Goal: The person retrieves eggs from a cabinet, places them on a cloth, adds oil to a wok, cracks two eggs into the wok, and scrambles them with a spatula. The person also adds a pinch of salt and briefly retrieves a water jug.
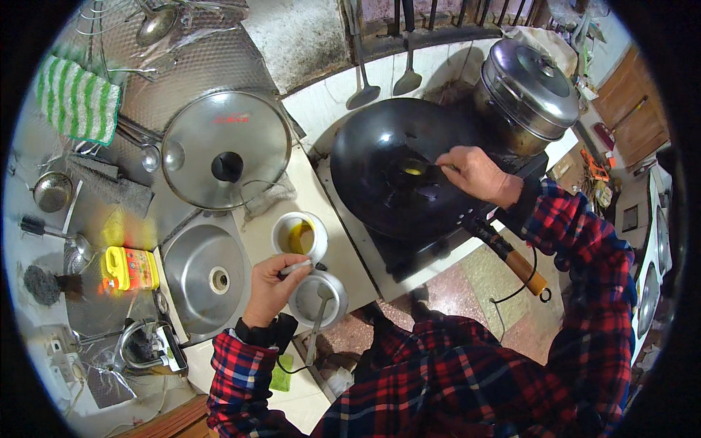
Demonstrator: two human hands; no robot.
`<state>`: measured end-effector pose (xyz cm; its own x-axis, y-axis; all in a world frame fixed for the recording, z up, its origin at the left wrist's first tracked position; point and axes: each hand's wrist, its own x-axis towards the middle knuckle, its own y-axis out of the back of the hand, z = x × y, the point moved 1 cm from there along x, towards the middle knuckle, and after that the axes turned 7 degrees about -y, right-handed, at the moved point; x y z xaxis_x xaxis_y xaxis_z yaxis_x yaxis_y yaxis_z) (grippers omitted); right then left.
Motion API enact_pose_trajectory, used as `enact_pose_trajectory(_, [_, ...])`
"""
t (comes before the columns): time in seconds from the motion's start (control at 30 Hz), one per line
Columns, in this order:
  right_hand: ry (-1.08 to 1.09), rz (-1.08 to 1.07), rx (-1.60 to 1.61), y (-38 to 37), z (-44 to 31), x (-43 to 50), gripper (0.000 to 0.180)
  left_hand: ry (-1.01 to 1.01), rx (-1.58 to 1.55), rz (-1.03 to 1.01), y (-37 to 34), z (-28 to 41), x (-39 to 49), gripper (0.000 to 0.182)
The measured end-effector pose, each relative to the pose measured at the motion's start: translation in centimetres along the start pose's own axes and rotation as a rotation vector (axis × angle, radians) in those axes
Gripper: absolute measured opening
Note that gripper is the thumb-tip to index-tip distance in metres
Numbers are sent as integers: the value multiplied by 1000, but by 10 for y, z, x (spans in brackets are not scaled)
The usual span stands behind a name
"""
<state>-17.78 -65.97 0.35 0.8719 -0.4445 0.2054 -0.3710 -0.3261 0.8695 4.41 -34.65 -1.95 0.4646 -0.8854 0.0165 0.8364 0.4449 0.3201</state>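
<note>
My right hand [477, 174] grips a small spoon [413, 167] by its handle, over the middle of a black wok [372, 180]. Yellow liquid that looks like oil shows in the spoon's bowl. In my left hand [276, 284], thumb and fingers pinch a small whitish piece [296, 267], which I cannot identify. Just beyond that hand is a white enamel-like pot [278, 223] with yellow-brown oil inside. Beside the same hand stands a second white pot [340, 287] with pale contents. A metal spoon [316, 334] rests in it, its handle leaning over the rim towards me.
The wok's wooden handle [523, 269] points towards me over the stove edge. A lidded steamer pot [528, 93] stands behind right. Left are a steel sink [200, 279], a large glass lid [191, 131] and a yellow jug [130, 268]. Two spatulas [363, 97] hang at the back.
</note>
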Motion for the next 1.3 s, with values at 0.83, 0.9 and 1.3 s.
enact_pose_trajectory(0.83, [28,-5,-65,6,23,-38,12,-19,-44,-26,-15,6,4,16])
enact_pose_trajectory(0.9, [-9,43,-31,6,27,-40,11,-22,-29,-28,-16,6,6,16])
enact_pose_trajectory(1.3, [-923,367,997,26,71,-53,21,-101,16,-95,-23,16,13,16])
